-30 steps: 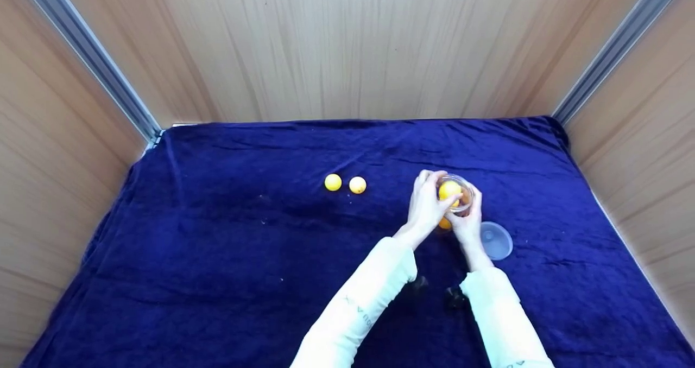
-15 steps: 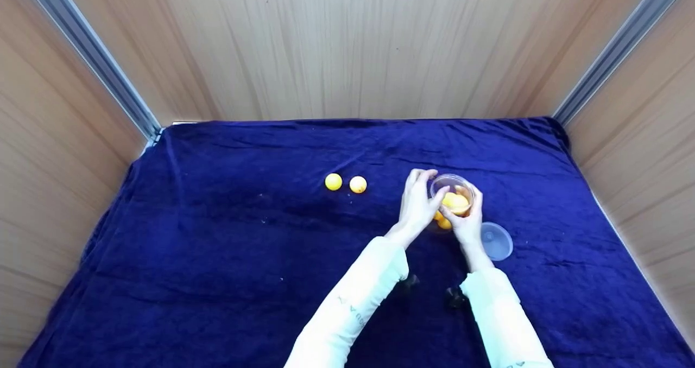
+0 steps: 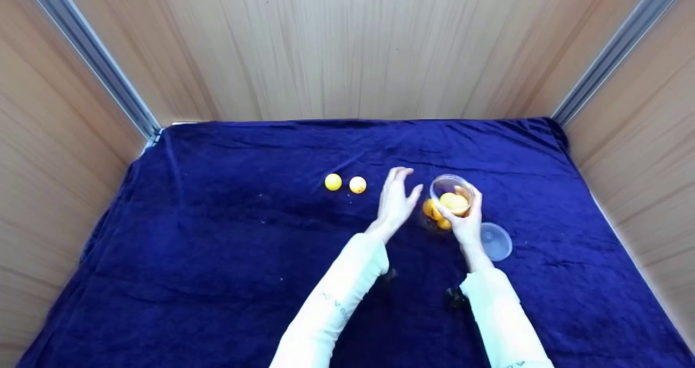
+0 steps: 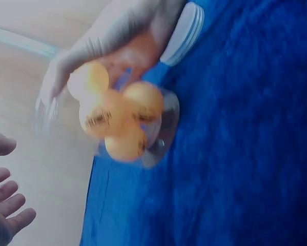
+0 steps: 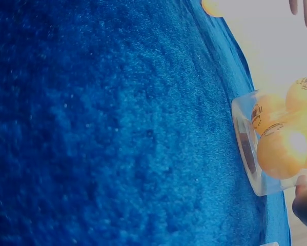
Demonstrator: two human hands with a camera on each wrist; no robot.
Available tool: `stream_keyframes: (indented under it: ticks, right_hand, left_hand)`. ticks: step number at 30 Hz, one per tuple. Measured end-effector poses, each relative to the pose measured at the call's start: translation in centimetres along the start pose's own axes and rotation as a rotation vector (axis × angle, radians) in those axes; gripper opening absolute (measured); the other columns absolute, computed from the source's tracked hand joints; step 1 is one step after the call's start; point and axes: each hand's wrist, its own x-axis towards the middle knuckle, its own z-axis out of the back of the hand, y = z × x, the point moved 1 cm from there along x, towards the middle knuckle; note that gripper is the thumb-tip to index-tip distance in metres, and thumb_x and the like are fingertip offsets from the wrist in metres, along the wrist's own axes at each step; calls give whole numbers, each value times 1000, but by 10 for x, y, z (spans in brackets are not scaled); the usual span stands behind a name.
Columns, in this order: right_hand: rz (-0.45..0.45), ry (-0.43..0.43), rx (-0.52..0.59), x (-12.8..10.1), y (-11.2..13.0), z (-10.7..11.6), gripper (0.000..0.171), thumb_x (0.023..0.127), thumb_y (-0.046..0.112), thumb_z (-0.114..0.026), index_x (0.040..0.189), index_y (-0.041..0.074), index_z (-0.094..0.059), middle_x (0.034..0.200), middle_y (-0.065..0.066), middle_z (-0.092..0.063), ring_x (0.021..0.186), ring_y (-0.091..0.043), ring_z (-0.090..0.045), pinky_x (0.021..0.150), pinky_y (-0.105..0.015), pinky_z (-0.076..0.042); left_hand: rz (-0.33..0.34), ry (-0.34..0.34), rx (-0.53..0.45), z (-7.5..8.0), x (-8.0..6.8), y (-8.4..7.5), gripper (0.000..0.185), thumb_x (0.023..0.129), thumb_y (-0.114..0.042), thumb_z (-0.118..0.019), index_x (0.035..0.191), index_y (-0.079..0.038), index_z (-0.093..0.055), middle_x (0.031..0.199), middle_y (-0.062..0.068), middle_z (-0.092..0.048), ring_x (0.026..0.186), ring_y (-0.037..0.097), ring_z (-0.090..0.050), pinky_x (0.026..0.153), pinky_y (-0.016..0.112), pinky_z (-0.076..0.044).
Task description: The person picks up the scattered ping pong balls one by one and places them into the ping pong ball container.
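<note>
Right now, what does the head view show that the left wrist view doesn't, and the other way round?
Only the head view shows the two loose yellow balls on the blue cloth, both sleeves and the whole left hand, open and clear of the jar. Only the left wrist view shows dark print on the balls in the jar. Both show the right hand gripping the clear jar, with the lid lying beside it.

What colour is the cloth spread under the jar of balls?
The cloth is deep navy blue, plain and velvety, with no pattern. It shows best in the head view.
</note>
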Motion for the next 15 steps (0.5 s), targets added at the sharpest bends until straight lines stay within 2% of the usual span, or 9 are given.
stream_keyframes:
  ticks: [6,8,12,15]
  right_hand:
    - [-21,-11,-3,0,1,0,67,62,-20,-64,119,-16,-28,112,-36,-39,105,-30,-41,86,-20,-35]
    - [-27,-8,-8,0,1,1,67,63,-20,-64,120,-16,-28,113,-38,-37,106,-31,-40,87,-20,-34]
    - [-27,1,-22,1,1,3,67,64,-19,-65,120,-15,-29,114,-39,-37,108,-43,-34,86,-20,-34]
    - [-29,6,-21,1,-2,4,68,64,-18,-65,121,-15,-28,115,-38,-37,109,-45,-33,85,-20,-34]
  left_hand:
    - [13,18,21,8,5,18,37,80,-15,-63,114,-1,-56,115,10,-52,108,19,-49,93,24,-35]
    - [22,21,28,11,8,24,38,80,-14,-63,115,0,-55,116,11,-52,110,19,-48,95,24,-33]
    - [56,34,33,17,12,35,41,81,-13,-62,118,1,-53,121,12,-49,114,20,-45,97,23,-30]
    - [90,46,42,22,15,43,44,81,-13,-62,121,1,-51,125,10,-47,117,19,-42,98,24,-29]
